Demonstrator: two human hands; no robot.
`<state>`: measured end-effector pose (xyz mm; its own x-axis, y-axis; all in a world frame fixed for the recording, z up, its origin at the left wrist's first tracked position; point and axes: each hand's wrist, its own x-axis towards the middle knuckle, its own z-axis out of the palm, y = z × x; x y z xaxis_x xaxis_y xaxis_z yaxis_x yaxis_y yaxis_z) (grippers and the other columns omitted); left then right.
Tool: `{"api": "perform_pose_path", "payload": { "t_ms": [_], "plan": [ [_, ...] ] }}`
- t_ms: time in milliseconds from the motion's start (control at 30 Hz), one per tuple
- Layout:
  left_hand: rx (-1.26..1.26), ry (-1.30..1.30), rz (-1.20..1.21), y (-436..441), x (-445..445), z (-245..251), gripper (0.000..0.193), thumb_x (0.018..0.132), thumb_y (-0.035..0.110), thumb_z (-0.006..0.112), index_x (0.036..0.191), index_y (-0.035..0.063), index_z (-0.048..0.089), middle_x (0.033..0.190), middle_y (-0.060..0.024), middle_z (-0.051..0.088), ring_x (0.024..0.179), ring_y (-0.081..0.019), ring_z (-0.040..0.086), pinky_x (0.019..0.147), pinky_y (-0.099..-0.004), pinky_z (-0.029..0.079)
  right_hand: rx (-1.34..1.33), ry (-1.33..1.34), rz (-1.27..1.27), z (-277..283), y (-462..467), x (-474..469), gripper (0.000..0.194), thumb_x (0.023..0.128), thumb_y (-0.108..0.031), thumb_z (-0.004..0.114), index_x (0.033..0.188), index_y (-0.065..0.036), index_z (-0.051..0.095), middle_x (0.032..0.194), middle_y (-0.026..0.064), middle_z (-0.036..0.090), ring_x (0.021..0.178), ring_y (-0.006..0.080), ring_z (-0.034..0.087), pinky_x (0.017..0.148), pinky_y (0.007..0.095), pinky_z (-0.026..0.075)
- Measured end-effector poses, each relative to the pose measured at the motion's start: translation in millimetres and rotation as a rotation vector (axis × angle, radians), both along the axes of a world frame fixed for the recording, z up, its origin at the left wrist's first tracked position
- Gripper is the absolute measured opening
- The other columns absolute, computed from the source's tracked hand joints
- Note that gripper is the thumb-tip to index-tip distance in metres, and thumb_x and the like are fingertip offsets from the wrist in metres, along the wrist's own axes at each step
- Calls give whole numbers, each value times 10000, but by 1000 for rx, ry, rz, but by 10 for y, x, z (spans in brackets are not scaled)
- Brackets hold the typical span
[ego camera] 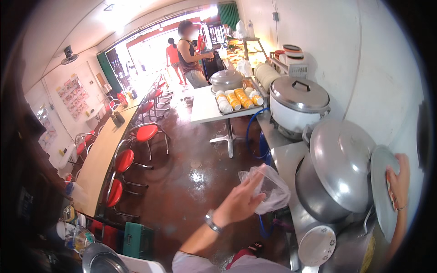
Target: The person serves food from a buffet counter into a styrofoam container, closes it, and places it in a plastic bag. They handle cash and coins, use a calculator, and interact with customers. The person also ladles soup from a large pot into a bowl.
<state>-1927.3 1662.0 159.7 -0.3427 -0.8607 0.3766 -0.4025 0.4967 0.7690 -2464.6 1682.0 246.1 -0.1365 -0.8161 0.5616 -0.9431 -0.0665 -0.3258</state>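
Observation:
My left hand [240, 201], with a watch at its wrist, reaches over the floor at a clear plastic bag [273, 191]. The bag hangs open beyond the fingers; whether they grip it is not clear. At the far right my right hand [399, 181] lies against a round metal lid [380, 194] that stands tilted near the wall. A red and white item [391, 189] shows under its fingers. Between the hands stands a large aluminium pot [321, 191] with a domed lid [341, 163] resting aslant on it. A white patterned bowl [316, 245] sits nearer to me on the counter.
A large rice cooker [297, 109] stands behind the pot. Beyond it, a white table [208, 105] holds a tray of cups [239, 100] and a lidded pot [227, 80]. A person [191, 58] stands farther back. Red stools [124, 160] line a long table [102, 160] at left.

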Motion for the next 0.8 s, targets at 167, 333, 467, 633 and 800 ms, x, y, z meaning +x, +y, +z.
{"api": "perform_pose_path", "payload": {
  "t_ms": [167,333,467,633,800],
  "plan": [
    [-231,287,-25,645,-689,5,585,916,17,632,1456,-49,418,1448,-259,501,1249,-376,580,1034,-409,463,263,83,678,395,420,2253,612,713,-147,785,1276,-34,571,1034,145,629,833,304,647,687,405,513],
    [-343,485,-210,1147,-686,-140,310,859,-67,622,1143,23,706,1346,-228,601,1158,-322,650,924,-352,532,212,383,597,226,614,2556,450,719,-91,746,1151,-60,625,941,116,640,774,337,659,671,440,521],
    [-309,354,-220,1488,-545,-420,288,807,-131,577,931,44,769,1334,-187,618,997,-278,720,792,-312,585,208,353,491,-26,1077,2200,257,732,-75,713,979,-73,642,878,114,632,717,339,652,627,455,506],
    [-260,133,-156,1989,-654,-607,410,824,-129,525,1163,30,691,1393,-142,587,1061,-302,696,821,-332,586,286,434,424,-400,1909,2154,225,713,-111,718,917,-67,634,752,112,606,680,324,650,582,429,494],
    [-200,56,-132,2443,-739,-471,394,844,-93,530,1208,0,647,1415,-151,565,1098,-316,675,810,-328,588,273,329,369,-567,2465,2185,218,699,-83,715,898,-56,631,737,115,611,627,321,632,548,426,480]
  ]
}}
